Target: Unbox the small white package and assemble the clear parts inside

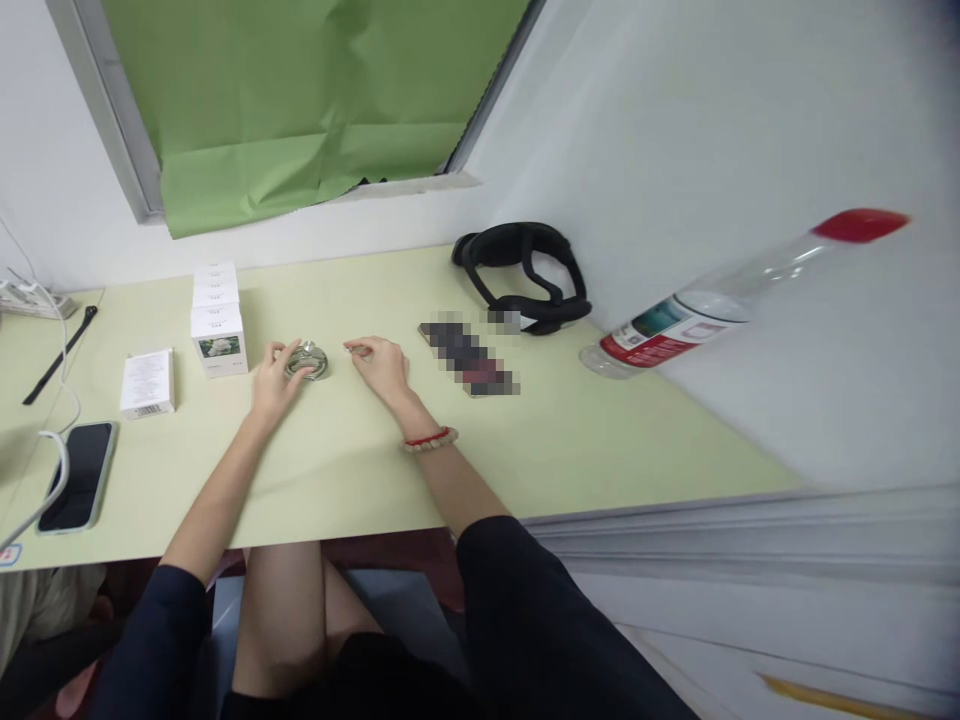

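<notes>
My left hand (274,382) curls its thumb and fingers around the side of a small, round, shiny object (307,362) on the table. It looks like clear glass with a silvery top; its exact kind is too small to make out. Just to the right, my right hand (381,368) is closed, thumb and fingertips pinching a tiny shiny piece (361,350) that I cannot name. A gap separates the two hands. Left of my left hand stands a row of white boxes (223,355), the front one with a white flower picture.
A white box (148,383) and a phone (77,475) with a white cable lie at the left. A blurred-out flat item (469,360), a black headset (551,310) and a clear bottle with a red cap (675,330) are at the right. Behind is a wall.
</notes>
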The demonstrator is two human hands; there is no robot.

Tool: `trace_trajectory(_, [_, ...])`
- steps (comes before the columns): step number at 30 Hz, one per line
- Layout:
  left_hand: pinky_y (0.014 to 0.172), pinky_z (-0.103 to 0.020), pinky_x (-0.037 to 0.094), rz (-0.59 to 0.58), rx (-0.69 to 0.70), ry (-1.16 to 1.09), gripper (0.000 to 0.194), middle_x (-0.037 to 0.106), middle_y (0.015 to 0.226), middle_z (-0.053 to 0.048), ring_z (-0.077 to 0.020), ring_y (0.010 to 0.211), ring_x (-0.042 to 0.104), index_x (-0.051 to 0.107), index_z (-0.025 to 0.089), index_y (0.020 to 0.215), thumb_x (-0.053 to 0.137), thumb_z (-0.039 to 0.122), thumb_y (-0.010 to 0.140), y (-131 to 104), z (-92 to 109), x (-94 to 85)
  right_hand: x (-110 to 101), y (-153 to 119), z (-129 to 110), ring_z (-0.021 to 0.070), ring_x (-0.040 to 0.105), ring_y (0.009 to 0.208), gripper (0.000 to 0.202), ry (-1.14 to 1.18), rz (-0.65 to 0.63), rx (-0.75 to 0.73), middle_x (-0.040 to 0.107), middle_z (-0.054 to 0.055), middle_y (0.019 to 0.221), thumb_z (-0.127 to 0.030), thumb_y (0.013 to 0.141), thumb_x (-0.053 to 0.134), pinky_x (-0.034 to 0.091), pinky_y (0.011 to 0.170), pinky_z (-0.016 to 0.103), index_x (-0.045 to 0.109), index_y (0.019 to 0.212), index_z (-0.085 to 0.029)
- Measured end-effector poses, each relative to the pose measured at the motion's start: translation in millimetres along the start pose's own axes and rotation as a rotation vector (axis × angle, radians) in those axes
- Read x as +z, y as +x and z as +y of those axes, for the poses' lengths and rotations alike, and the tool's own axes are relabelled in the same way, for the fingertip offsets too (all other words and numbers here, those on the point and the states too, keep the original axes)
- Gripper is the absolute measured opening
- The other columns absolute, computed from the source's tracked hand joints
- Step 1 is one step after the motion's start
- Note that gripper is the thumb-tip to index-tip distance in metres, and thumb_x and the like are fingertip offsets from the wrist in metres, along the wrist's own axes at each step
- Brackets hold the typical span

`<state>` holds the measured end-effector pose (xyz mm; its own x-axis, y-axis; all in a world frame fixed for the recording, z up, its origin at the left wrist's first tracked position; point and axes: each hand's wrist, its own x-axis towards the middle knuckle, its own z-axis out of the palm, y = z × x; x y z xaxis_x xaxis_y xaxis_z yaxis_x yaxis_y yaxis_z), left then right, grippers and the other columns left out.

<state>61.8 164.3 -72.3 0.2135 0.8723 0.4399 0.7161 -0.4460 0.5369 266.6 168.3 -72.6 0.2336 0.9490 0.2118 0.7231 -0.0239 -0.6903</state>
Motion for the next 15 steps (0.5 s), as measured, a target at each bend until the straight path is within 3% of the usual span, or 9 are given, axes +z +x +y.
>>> trace_trajectory(4, [0.071, -0.025, 0.049, -0.087, 0.112, 0.109, 0.045, 0.056, 0.117, -0.01, -0.0165, 0.092, 0.063, 0.057, 0.02, 0.13, 0.045, 0.048, 0.097, -5, 12, -5.0, 4, 1, 4, 0.0215, 0.065, 0.089, 0.027, -0.01, 0.022, -0.013, 0.073, 0.005, 0.094, -0.016, 0.08, 0.056, 0.049, 0.079, 0.033, 0.075, 0.098, -0.021])
trace_trajectory(8, [0.075, -0.023, 0.049, -0.108, 0.252, 0.14, 0.042, 0.061, 0.112, -0.01, -0.0164, 0.101, 0.062, 0.058, 0.017, 0.122, 0.035, 0.045, 0.101, -7, 14, -6.7, 9, 1, 2, 0.0245, 0.06, 0.106, 0.035, 0.017, 0.093, -0.295, 0.068, 0.009, 0.114, -0.019, 0.084, 0.051, 0.046, 0.095, 0.039, 0.069, 0.114, -0.018])
trace_trajectory(11, [0.075, -0.024, 0.048, -0.074, 0.314, 0.182, 0.041, 0.062, 0.109, -0.01, -0.0164, 0.1, 0.062, 0.058, 0.015, 0.12, 0.033, 0.042, 0.101, -6, 10, -7.8, 12, -3, -4, 0.0235, 0.053, 0.121, 0.04, 0.002, 0.012, -0.484, 0.059, 0.008, 0.132, -0.018, 0.092, 0.044, 0.04, 0.103, 0.042, 0.062, 0.128, -0.02])
trace_trajectory(15, [0.073, -0.024, 0.048, 0.052, 0.308, 0.173, 0.036, 0.062, 0.104, -0.009, -0.0157, 0.091, 0.063, 0.059, 0.016, 0.112, 0.039, 0.041, 0.097, -6, 8, -10.5, 17, -8, -9, 0.0222, 0.047, 0.129, 0.045, -0.089, -0.1, -0.587, 0.052, 0.005, 0.142, -0.013, 0.095, 0.038, 0.035, 0.107, 0.043, 0.059, 0.132, -0.026])
